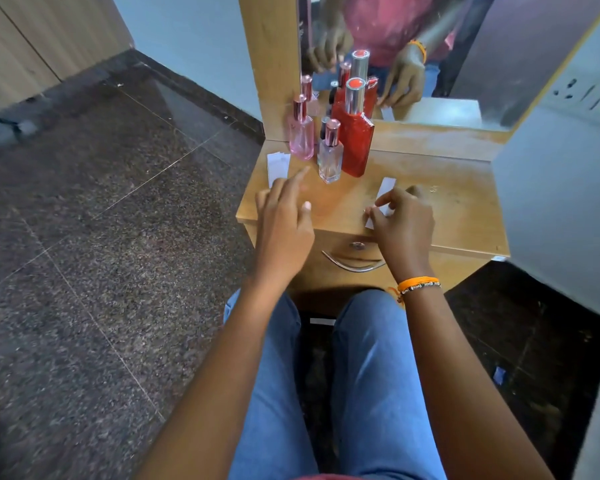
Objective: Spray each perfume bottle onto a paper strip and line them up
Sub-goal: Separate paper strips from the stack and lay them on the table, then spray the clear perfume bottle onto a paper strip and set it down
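Three perfume bottles stand at the back left of the wooden table: a pink bottle, a small clear bottle with a rose cap, and a tall red bottle with a silver cap. A dark bottle is mostly hidden behind them. A stack of white paper strips lies left of the bottles. My left hand hovers over the table's left front, fingers apart, forefinger pointing toward the bottles. My right hand pinches a white paper strip lying near the front edge.
A mirror backs the table and reflects the bottles and hands. A drawer with a curved metal handle sits under the tabletop. A wall with a socket plate is on the right. Dark stone floor lies to the left.
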### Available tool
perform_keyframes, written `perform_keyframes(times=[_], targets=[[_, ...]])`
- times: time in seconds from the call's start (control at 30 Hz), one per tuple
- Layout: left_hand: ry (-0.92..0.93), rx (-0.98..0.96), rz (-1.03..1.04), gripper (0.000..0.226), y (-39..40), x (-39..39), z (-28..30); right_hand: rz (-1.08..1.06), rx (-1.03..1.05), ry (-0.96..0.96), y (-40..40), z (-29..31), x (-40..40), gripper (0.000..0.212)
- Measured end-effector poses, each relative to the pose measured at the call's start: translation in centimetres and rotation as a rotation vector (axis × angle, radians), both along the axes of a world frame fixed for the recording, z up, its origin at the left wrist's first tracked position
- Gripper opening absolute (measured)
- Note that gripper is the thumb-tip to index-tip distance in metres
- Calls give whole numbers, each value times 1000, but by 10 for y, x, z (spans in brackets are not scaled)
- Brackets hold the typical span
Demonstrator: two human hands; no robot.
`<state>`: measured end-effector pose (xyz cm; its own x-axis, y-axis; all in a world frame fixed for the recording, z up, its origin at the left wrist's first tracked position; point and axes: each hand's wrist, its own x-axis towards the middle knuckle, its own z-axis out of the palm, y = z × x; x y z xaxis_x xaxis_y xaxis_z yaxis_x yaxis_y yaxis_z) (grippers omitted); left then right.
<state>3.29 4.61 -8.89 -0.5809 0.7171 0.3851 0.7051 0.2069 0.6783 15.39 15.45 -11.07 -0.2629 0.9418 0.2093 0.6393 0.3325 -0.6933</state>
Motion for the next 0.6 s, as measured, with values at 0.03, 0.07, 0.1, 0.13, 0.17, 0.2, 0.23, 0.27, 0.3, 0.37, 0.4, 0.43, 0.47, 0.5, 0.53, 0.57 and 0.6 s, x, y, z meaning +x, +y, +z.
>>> perform_keyframes(times=[0.03,0.07,0.1,0.13,0.17,0.2,0.23,0.27,0.3,0.37,0.4,0.43,0.47,0.5,0.53,0.57,0.6], targets=[[-32,8,-11,48,1,2,0,3,-1,-2,0,0,0,10],[-58,13,-12,48,2,4,0,12,3,2,-1,1,1,11],[-82,16,-9,48,3,5,0,23,8,9,-2,2,0,11],[-106,23,-5,48,5,4,0,39,16,24,-2,4,-3,12],[-132,35,-1,47,6,4,-1,65,26,53,-3,7,-8,12],[-165,50,1,47,8,3,-1,100,35,94,-5,11,-14,15],[-204,68,1,47,10,2,-2,137,47,142,-7,15,-22,20],[-241,87,5,47,12,0,-3,166,70,183,-9,19,-31,27],[-272,104,14,48,15,-3,-4,181,98,204,-8,22,-40,34],[-304,130,35,48,18,-6,-5,179,144,181,-5,25,-57,43],[-311,140,38,47,19,-8,-5,162,161,148,-3,25,-64,43],[-317,147,38,47,20,-9,-4,135,181,102,-1,25,-71,41],[-324,157,35,47,21,-11,-3,104,202,58,0,26,-76,36],[-332,165,33,46,22,-13,-2,80,217,33,1,27,-79,30],[-340,169,31,45,23,-14,-1,66,221,30,1,28,-81,26],[-345,172,25,43,24,-16,0,64,218,49,1,29,-81,24],[-356,174,3,41,24,-18,2,74,205,80,1,30,-78,22]])
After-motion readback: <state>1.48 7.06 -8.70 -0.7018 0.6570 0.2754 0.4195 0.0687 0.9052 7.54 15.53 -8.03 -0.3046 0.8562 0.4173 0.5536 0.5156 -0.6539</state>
